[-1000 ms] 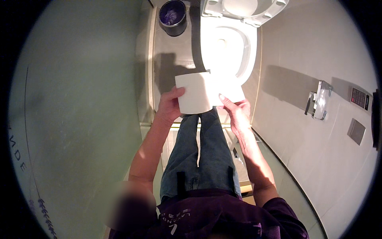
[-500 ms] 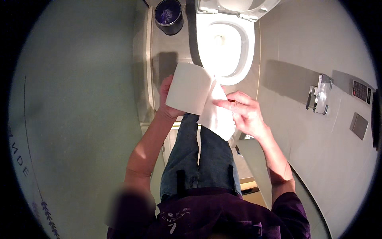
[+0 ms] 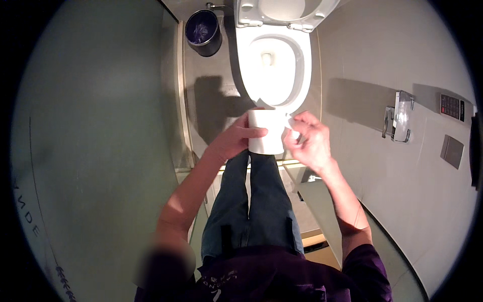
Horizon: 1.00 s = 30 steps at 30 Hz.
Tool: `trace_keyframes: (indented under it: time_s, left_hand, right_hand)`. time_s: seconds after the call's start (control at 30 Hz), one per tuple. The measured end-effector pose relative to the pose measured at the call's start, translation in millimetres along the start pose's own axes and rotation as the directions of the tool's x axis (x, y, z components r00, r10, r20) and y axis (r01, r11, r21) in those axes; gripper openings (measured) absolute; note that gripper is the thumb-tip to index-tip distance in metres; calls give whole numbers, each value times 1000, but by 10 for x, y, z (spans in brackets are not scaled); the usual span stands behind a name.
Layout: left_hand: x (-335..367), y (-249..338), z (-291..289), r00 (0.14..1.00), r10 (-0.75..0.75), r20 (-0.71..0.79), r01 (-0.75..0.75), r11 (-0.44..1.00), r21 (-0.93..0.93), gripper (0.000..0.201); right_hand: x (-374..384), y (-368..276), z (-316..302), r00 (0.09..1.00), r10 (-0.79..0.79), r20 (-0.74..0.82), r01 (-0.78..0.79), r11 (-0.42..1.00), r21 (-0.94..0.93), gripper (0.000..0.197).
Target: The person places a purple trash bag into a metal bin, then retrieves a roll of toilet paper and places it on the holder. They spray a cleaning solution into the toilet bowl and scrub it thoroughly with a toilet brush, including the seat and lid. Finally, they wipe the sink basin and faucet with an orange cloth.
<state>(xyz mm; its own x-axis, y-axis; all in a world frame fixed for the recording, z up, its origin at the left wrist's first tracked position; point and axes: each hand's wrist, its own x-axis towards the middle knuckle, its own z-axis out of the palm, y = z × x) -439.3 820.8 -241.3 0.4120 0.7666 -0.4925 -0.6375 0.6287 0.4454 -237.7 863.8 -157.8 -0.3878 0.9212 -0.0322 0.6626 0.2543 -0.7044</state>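
Holding the toilet roll at the toilet's 6 o'clock, the left hand is clamped on it, thumb across its side; the right hand pinches white paper at the roll's 3 o'clock. Loose end looks lifted, so I'd call that done; torn off or attached, can't tell from here. Wall holder, also 3 o'clock, untouched.

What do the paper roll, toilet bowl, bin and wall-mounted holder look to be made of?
Toilet paper roll: tissue paper, matte; plain white, no shine.
Toilet bowl: probably glazed ceramic; smooth, white, though glare hides detail.
Bin: plastic or coated metal, can't tell; dark wall, slight sheen.
Wall-mounted holder: likely polished metal; silvery, bright highlights.
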Motion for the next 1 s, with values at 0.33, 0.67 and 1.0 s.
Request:
trace_keyframes:
  time_s: [0.33, 0.67, 1.0]
  left_hand:
    - [192, -449, 193, 987, 71, 146, 15, 855, -519, 53]
    - [283, -475, 445, 976, -197, 88, 216, 888, -407, 45]
    - [794, -916, 925, 985, -100, 139, 105, 994, -34, 53]
  right_hand:
    - [-332, -262, 131, 992, 63, -105, -62, 998, 13, 56]
    - [-580, -85, 125, 990, 130, -55, -137, 977, -160, 45]
    - [-987, 590, -240, 642, 729, 236, -348, 2, 938, 70]
